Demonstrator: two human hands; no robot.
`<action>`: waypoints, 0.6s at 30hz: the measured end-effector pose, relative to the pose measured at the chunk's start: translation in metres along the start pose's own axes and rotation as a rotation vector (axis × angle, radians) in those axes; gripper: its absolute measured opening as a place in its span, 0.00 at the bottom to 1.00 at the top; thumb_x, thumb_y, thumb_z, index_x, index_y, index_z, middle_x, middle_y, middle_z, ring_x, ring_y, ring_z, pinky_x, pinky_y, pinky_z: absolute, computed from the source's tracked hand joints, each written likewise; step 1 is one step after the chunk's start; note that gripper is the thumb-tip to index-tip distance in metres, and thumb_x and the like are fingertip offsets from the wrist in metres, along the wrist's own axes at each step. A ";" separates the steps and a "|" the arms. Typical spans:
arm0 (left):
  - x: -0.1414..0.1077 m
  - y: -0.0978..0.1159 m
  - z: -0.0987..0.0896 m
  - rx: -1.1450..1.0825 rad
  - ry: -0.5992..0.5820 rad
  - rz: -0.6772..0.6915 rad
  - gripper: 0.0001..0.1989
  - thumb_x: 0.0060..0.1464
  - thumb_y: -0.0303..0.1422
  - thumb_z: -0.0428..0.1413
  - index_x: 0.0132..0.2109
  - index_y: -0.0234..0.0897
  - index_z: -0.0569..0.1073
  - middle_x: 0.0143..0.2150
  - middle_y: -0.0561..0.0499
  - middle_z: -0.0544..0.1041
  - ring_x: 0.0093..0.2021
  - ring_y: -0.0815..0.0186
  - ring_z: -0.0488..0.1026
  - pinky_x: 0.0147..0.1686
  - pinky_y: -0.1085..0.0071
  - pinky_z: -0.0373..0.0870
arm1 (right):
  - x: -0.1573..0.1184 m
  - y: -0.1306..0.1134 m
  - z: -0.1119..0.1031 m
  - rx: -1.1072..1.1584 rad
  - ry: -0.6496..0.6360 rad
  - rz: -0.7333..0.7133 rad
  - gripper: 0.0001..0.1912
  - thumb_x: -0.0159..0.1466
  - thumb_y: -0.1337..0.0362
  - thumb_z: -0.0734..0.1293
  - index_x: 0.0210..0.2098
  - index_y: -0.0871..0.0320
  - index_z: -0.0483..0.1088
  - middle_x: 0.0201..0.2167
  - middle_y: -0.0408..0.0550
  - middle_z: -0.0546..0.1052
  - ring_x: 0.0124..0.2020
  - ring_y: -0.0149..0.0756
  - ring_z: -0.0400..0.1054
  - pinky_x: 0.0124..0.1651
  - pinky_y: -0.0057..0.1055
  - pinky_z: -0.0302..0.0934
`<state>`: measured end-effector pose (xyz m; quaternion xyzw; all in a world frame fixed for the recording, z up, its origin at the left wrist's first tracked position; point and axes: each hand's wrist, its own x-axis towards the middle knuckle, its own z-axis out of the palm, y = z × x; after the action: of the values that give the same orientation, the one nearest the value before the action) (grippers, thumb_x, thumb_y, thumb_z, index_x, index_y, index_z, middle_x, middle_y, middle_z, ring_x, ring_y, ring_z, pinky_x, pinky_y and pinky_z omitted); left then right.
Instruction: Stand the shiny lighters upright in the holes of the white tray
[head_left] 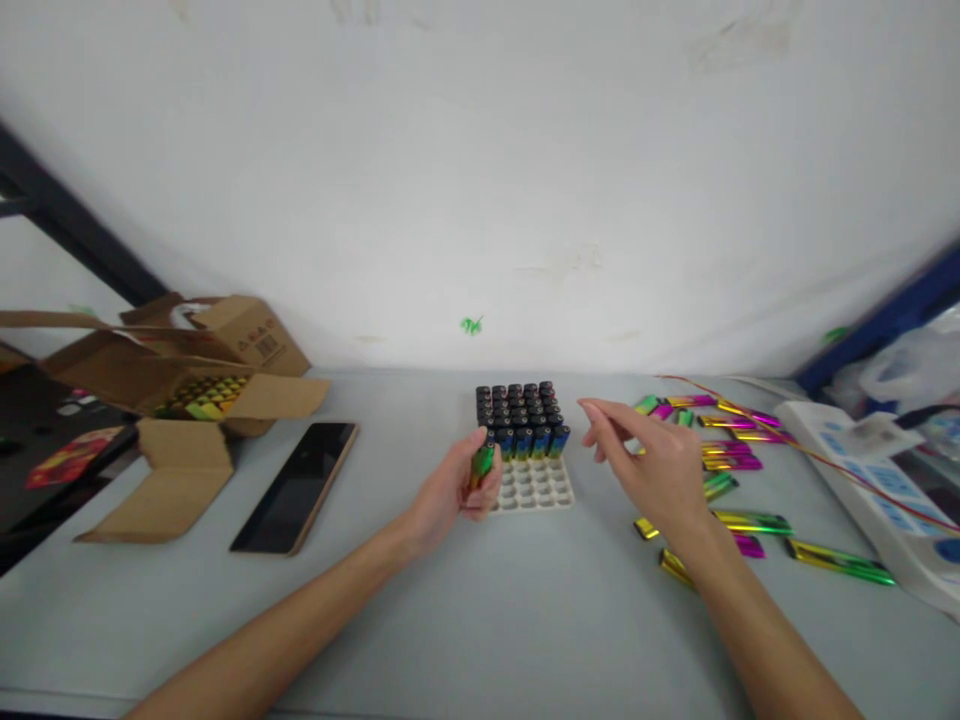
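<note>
Three risks, in my judgement, widest first. Desk point(465, 640): loose batteries point(750, 523) lie on their sides at right; a brush from the right forearm could set them rolling. Tray point(536, 484), mid-desk: a bump from the left hand point(457, 485), close by its front-left corner, could topple standing batteries point(523, 440). Held battery point(482, 460): a slack grip could drop it.

Counts, big to small. Desk, one. Cardboard box point(251, 340), at least one. Power strip point(836, 440), one. Phone point(298, 485), one. Hands, two: left fingers curled round the green-gold held battery; right hand point(652, 455) raised right of the tray, fingers bent towards the thumb, nothing seen in them. Tray, one. Standing batteries, five across the front; rows behind overlap, total unclear. Loose batteries, over a dozen, some hidden. Held battery, one visible; cannot tell if more.
</note>
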<state>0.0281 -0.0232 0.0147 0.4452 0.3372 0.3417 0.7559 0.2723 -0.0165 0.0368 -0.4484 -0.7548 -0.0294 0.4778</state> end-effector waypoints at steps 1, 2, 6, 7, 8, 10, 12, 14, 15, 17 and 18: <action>0.000 0.000 -0.001 0.008 0.003 -0.010 0.29 0.60 0.59 0.49 0.26 0.39 0.58 0.19 0.61 0.50 0.20 0.74 0.44 0.21 0.74 0.42 | 0.000 0.001 0.001 -0.004 0.000 0.011 0.08 0.73 0.64 0.66 0.44 0.58 0.79 0.22 0.38 0.79 0.18 0.27 0.71 0.27 0.24 0.65; 0.000 -0.001 -0.002 0.019 0.010 -0.013 0.28 0.60 0.58 0.49 0.26 0.40 0.58 0.18 0.61 0.49 0.19 0.74 0.43 0.20 0.74 0.41 | 0.000 0.001 0.001 -0.006 -0.004 0.020 0.09 0.73 0.64 0.66 0.43 0.58 0.79 0.22 0.38 0.79 0.18 0.27 0.71 0.26 0.24 0.64; 0.001 -0.004 -0.002 0.073 0.091 0.015 0.25 0.61 0.53 0.46 0.23 0.41 0.57 0.17 0.62 0.46 0.18 0.74 0.40 0.19 0.74 0.38 | -0.001 0.002 0.004 -0.018 -0.030 0.041 0.10 0.73 0.63 0.66 0.42 0.59 0.80 0.20 0.38 0.77 0.17 0.28 0.71 0.26 0.25 0.63; 0.001 -0.004 -0.002 0.082 0.122 0.019 0.25 0.61 0.51 0.45 0.23 0.41 0.57 0.17 0.62 0.45 0.18 0.74 0.40 0.19 0.74 0.38 | -0.002 0.002 0.004 -0.021 -0.032 0.047 0.11 0.73 0.62 0.66 0.42 0.59 0.80 0.20 0.38 0.77 0.17 0.28 0.72 0.26 0.25 0.63; 0.001 -0.004 -0.001 0.088 0.155 0.021 0.24 0.62 0.49 0.44 0.22 0.41 0.56 0.17 0.62 0.45 0.18 0.73 0.39 0.19 0.74 0.38 | -0.002 0.002 0.005 -0.022 -0.033 0.052 0.11 0.74 0.62 0.66 0.42 0.59 0.80 0.20 0.38 0.77 0.17 0.28 0.72 0.27 0.25 0.64; 0.001 -0.004 0.000 0.101 0.220 0.024 0.23 0.62 0.46 0.42 0.21 0.41 0.56 0.17 0.62 0.44 0.18 0.73 0.39 0.18 0.74 0.38 | -0.002 0.002 0.007 -0.021 -0.039 0.064 0.11 0.74 0.61 0.65 0.42 0.59 0.80 0.20 0.38 0.77 0.18 0.29 0.73 0.28 0.25 0.64; 0.001 -0.003 0.001 0.112 0.280 0.033 0.23 0.62 0.45 0.41 0.21 0.41 0.56 0.17 0.61 0.44 0.18 0.73 0.39 0.18 0.75 0.38 | -0.003 0.004 0.009 -0.016 -0.049 0.079 0.12 0.74 0.60 0.65 0.41 0.59 0.80 0.19 0.38 0.77 0.18 0.29 0.73 0.28 0.25 0.64; 0.002 -0.002 0.002 0.123 0.325 0.052 0.23 0.62 0.46 0.43 0.22 0.41 0.58 0.17 0.61 0.45 0.18 0.73 0.40 0.18 0.75 0.39 | -0.003 0.006 0.010 -0.008 -0.064 0.097 0.14 0.74 0.59 0.64 0.41 0.58 0.80 0.19 0.39 0.78 0.18 0.30 0.73 0.28 0.26 0.64; 0.002 -0.002 0.003 0.130 0.336 0.060 0.23 0.62 0.47 0.44 0.22 0.40 0.59 0.16 0.61 0.46 0.18 0.73 0.41 0.18 0.75 0.39 | -0.003 0.008 0.011 -0.004 -0.073 0.107 0.14 0.74 0.59 0.64 0.41 0.58 0.80 0.19 0.39 0.78 0.18 0.31 0.74 0.28 0.26 0.64; 0.003 -0.001 0.002 0.148 0.332 0.064 0.25 0.62 0.50 0.45 0.22 0.40 0.60 0.16 0.61 0.47 0.17 0.73 0.42 0.18 0.76 0.41 | -0.004 0.010 0.012 0.000 -0.097 0.128 0.15 0.74 0.58 0.64 0.41 0.58 0.80 0.20 0.40 0.78 0.19 0.32 0.74 0.28 0.27 0.64; 0.003 -0.001 0.002 0.158 0.319 0.063 0.25 0.61 0.52 0.45 0.23 0.40 0.61 0.15 0.61 0.47 0.17 0.73 0.43 0.18 0.75 0.42 | -0.004 0.011 0.013 0.001 -0.108 0.139 0.15 0.74 0.58 0.64 0.40 0.58 0.80 0.20 0.40 0.78 0.19 0.32 0.74 0.28 0.27 0.64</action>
<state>0.0317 -0.0222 0.0139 0.4536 0.4647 0.4038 0.6443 0.2722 -0.0062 0.0227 -0.5004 -0.7467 0.0285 0.4373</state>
